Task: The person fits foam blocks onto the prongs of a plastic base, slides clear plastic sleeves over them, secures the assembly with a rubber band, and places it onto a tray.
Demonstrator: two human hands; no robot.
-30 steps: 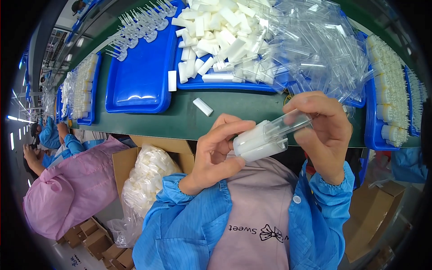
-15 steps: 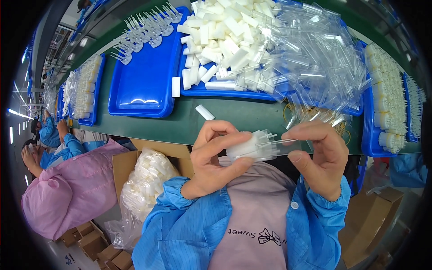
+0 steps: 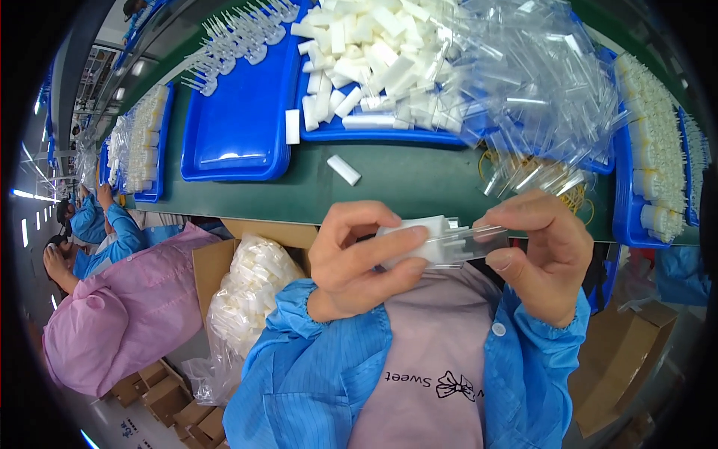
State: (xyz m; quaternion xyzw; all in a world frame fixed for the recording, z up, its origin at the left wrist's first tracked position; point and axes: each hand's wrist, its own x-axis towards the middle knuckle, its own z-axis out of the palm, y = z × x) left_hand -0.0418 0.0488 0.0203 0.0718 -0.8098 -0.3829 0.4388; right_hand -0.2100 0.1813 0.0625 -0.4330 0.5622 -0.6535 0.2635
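Note:
My left hand (image 3: 357, 258) is closed round a bundle of white, block-like pieces (image 3: 434, 224), with the thumb below and the fingers above. From the right end of this bundle a clear plastic sleeve (image 3: 479, 242) sticks out, along with thin clear strips. My right hand (image 3: 550, 254) pinches the sleeve's free end between thumb and forefinger. How far the white pieces reach inside the plastic cannot be made out. Both hands are in front of my chest, just off the table's near edge.
Beyond my hands, a blue tray (image 3: 389, 136) holds piled white blocks (image 3: 381, 56) and clear sleeves (image 3: 546, 97). Another blue tray (image 3: 235, 142) carries spiky white parts (image 3: 239, 37). One white block (image 3: 344, 170) lies on the green table (image 3: 299, 196). A coworker in pink (image 3: 127, 307) is left.
The bundle has turned a little in my hands, and the sleeve's clear face shows more broadly now. My right hand has shifted slightly right. The whole view has moved a little.

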